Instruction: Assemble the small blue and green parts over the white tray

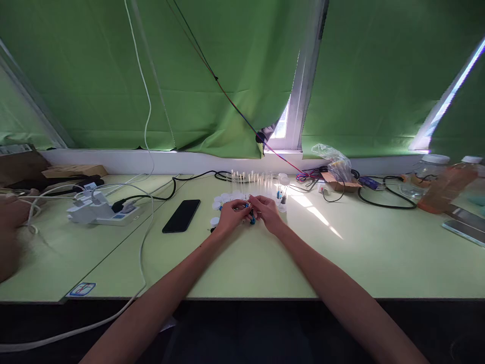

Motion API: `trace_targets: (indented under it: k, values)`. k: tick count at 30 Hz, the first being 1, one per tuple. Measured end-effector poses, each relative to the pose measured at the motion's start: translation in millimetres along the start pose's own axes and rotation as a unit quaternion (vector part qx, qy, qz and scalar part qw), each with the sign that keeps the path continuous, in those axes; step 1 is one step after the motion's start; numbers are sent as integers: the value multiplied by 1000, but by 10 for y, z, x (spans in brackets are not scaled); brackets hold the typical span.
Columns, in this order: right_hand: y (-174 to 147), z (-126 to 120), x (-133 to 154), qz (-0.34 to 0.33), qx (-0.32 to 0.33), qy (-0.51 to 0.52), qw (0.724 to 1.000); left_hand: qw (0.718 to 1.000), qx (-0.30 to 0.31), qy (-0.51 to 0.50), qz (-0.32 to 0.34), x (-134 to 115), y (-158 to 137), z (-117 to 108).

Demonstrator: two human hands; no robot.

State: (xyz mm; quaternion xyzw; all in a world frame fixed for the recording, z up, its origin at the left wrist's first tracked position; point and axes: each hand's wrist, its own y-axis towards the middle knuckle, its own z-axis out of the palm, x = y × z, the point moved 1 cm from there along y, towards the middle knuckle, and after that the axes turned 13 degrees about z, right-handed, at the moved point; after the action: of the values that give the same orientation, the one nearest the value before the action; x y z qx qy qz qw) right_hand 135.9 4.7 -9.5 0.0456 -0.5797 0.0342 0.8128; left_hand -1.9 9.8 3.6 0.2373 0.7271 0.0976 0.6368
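Bare forearms [189, 265] stretch from the bottom edge to mid-frame, where the left hand [232, 215] and right hand [267, 212] pinch a small blue piece [252, 220] between their fingertips, drawn close together seemingly for steadiness.

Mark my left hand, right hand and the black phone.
Left hand [229, 215], head view: its back.
Right hand [268, 210], head view: its back.
Black phone [181, 216], head view: middle of upper face.

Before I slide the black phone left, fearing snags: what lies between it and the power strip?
A white cable crosses the gap between them, as the head view shows.
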Motion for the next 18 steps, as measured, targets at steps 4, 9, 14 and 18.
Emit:
trace_targets:
  k: [4, 9, 14, 18]
  values:
    - [14, 1, -6, -6, -9, -1, 1000, 1000, 6, 8, 6, 30, 4, -8]
    - [28, 4, -8, 4, -28, 1, 1000, 1000, 10, 12, 11, 38, 8, -8]
    - [26, 3, 2, 16, -39, 4, 999, 1000, 12, 11, 12, 38, 5, -6]
    - [31, -4, -4, 20, -29, 12, 999, 1000, 9, 6, 6, 25, -1, -6]
